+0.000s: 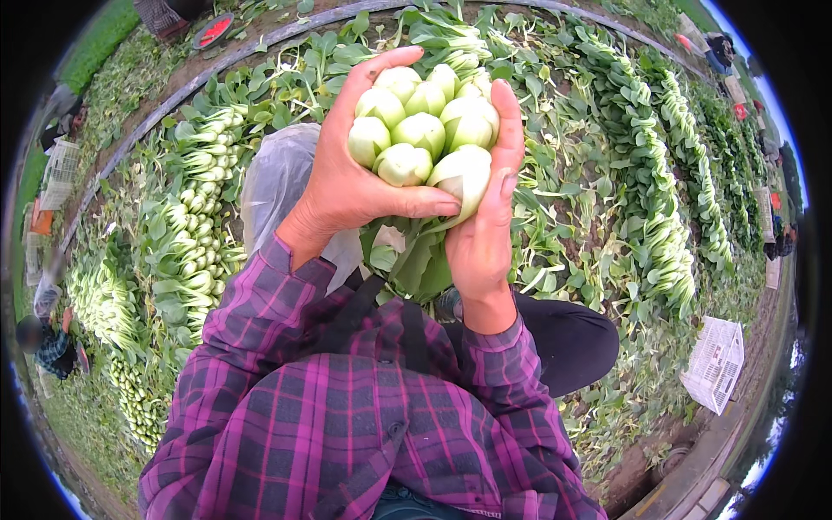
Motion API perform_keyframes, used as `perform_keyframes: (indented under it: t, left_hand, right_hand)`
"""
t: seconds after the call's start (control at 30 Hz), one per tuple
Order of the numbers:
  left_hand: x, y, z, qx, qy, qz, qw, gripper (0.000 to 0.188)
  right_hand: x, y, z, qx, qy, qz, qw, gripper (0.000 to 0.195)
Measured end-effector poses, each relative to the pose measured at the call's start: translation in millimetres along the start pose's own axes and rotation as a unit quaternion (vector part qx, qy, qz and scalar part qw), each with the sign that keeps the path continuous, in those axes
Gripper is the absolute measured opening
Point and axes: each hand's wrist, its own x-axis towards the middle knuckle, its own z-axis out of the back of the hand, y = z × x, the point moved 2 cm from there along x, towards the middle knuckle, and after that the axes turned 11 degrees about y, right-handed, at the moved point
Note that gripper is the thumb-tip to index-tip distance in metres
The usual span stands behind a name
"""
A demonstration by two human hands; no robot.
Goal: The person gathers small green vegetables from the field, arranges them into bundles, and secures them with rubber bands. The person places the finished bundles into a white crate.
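Both my hands clasp one bundle of bok choy (419,130), its pale rounded bases turned up toward me and its green leaves hanging down below. My left hand (364,149) wraps the bundle from the left, with the thumb across its near side. My right hand (487,214) supports it from the right, fingers extended up along the outer stems. One loose outer stalk curves down between the thumb and the right palm. Under my left wrist, clear plastic (276,175) covers my knee.
Rows of cut bok choy lie left (198,240) and right (650,182). Loose leaves cover the ground. A white plastic crate (715,364) stands at the lower right. Another person (55,348) is at the far left. A basin with red items (213,31) sits at the upper left.
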Motion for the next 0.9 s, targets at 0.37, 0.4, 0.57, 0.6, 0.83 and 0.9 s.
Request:
perform_keyframes:
  t: [0.37, 0.4, 0.57, 0.6, 0.83, 0.9]
  left_hand:
    - [13.1, -16.4, 25.0, 0.096, 0.055, -0.047, 0.993, 0.115]
    - [17.5, -26.4, 30.2, 0.114, 0.064, -0.047, 0.99, 0.11]
    - [22.5, -95.1, 60.9, 0.326, 0.094, -0.074, 0.938, 0.092]
    - [17.6, -103.5, 65.3, 0.369, 0.101, -0.058, 0.922, 0.091]
    - [-74.9, -48.7, 97.8, 0.383, 0.079, 0.102, 0.915, 0.094]
    - [-95.8, -27.7, 87.4, 0.329, 0.055, 0.1, 0.937, 0.097]
  right_hand:
    - [13.5, -12.6, -17.2, 0.032, -0.005, 0.057, 0.998, 0.085]
    - [20.4, -9.7, -24.3, 0.034, -0.001, 0.07, 0.997, 0.093]
    - [43.7, -22.8, -66.5, 0.221, 0.04, 0.082, 0.971, 0.116]
    - [43.4, -25.3, -75.8, 0.269, 0.039, 0.054, 0.961, 0.121]
    - [-28.5, -83.9, -97.7, 0.215, 0.13, -0.136, 0.958, 0.109]
    - [-49.4, -78.1, -81.5, 0.046, 0.154, -0.133, 0.978, 0.105]
